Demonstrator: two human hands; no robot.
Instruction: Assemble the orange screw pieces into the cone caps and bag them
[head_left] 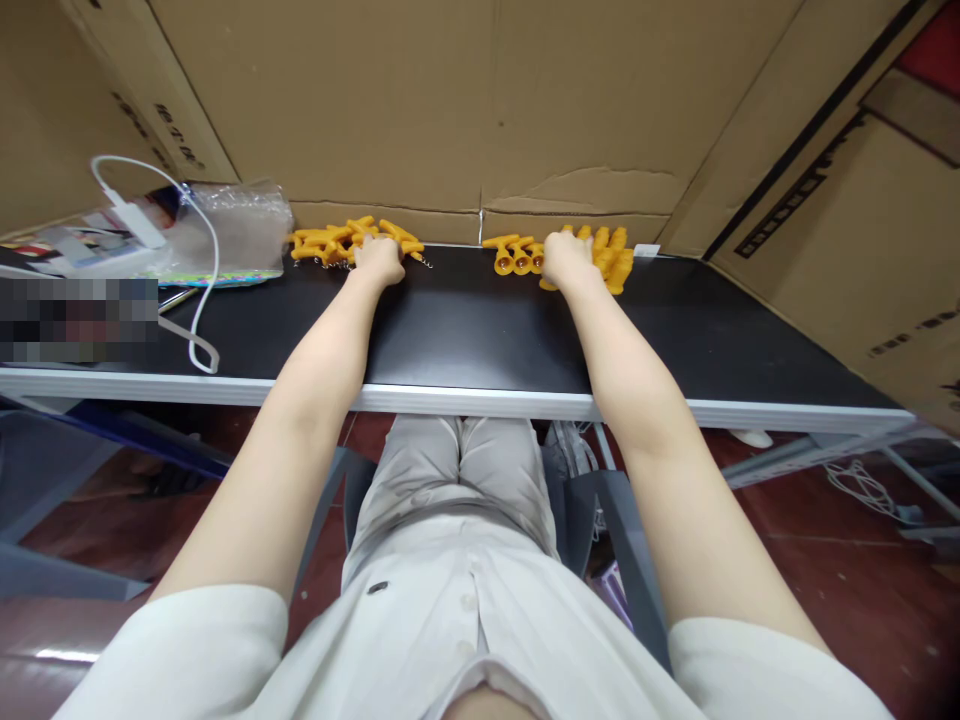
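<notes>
At the back of the black table, a heap of yellow corkscrews (330, 240) with thin metal spirals lies left of centre. My left hand (380, 260) is at the heap's right end, its fingers curled down and closed around a corkscrew that they mostly hide. To the right, yellow bell-shaped pieces (503, 264) lie on their sides in a row, round open ends facing me. More yellow pieces (617, 262) stand or lean close together beside them. Between these two groups, my right hand (568, 262) is closed over a yellow piece, with its fingertips hidden from view.
A clear plastic bag (244, 230) and a white cable (217, 260) lie at the table's left. Cardboard walls (480, 110) rise behind and at both sides. A small white label (646, 250) sits near the right pieces. The metal table edge (480, 400) runs in front.
</notes>
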